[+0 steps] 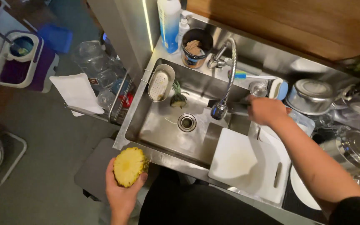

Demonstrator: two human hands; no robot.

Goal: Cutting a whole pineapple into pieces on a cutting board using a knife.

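My left hand (121, 192) holds a pineapple (129, 166) with its top cut off, the yellow cut face up, just in front of the steel sink's (163, 133) near rim. My right hand (266, 111) reaches over the sink's right side, its fingers closed on a dark knife (234, 108) lying level just behind the faucet head (219, 110). A white cutting board (251, 166) spans the sink's right corner under my right forearm. The cut pineapple crown (178, 96) lies in the basin near the drain (186, 122).
A soap tray (161, 83) hangs on the sink's left wall. Behind stand a blue-white bottle (168, 25), a dark jar (196, 48) and a brush (251, 76). Pots and lids (311, 96) crowd the right counter. A rack with plastic bottles (101, 79) sits left.
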